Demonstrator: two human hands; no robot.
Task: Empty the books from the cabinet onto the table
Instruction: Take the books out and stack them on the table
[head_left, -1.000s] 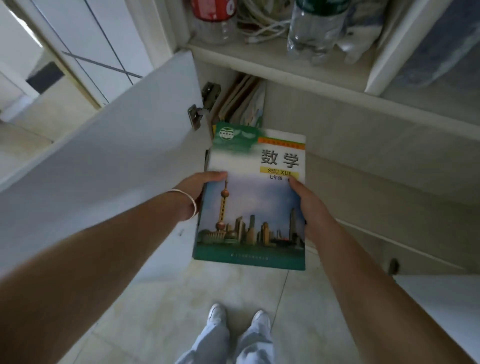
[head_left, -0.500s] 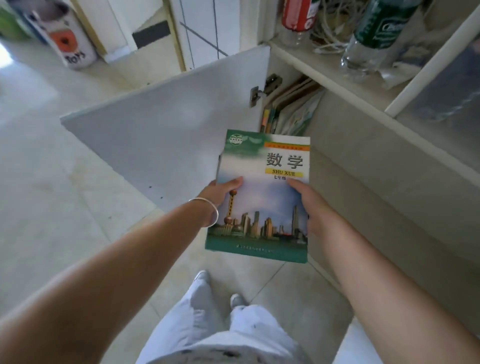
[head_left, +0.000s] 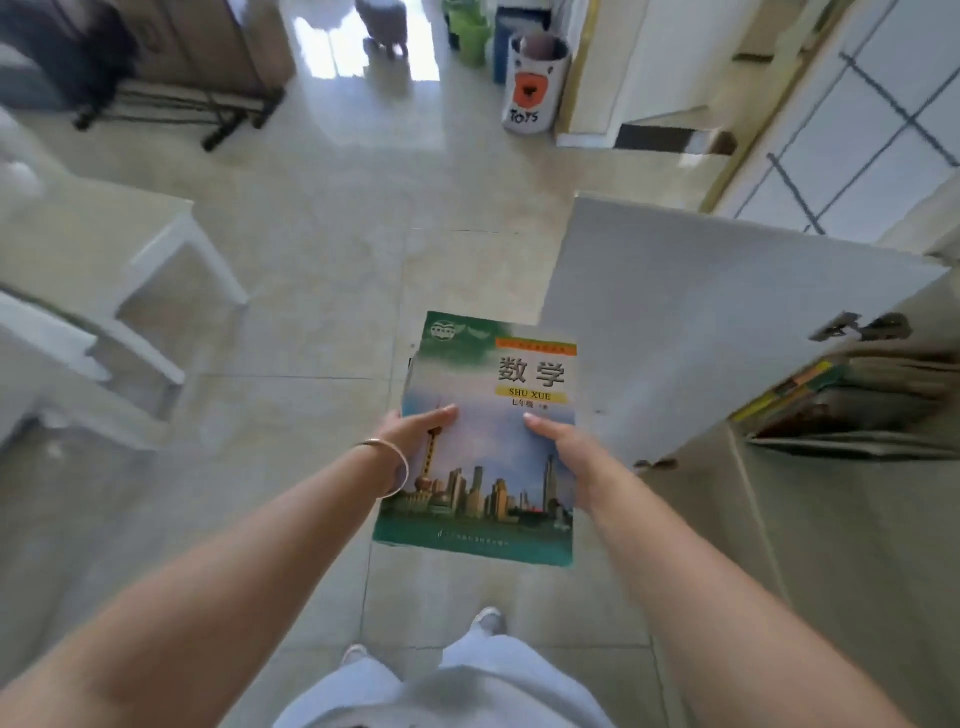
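Green-covered maths book (head_left: 488, 441) rides out over the floor, gripped at both edges by left hand (head_left: 415, 434) and right hand (head_left: 563, 447), more books (head_left: 852, 410) waiting in the cabinet far right, so next it needs carrying left to the white surface (head_left: 78, 244).

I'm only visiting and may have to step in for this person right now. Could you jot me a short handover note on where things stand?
Left hand: gripping the left edge of the maths textbook, thumb on the cover.
Right hand: gripping its right edge the same way.
The textbook is held over the tiled floor, clear of the cabinet, cover up.
The cabinet door stands open; more books lie in a leaning pile inside at the right.
A white table is at the left.
Done: one book is out.
Left: put it on the table, then fetch the remaining books.
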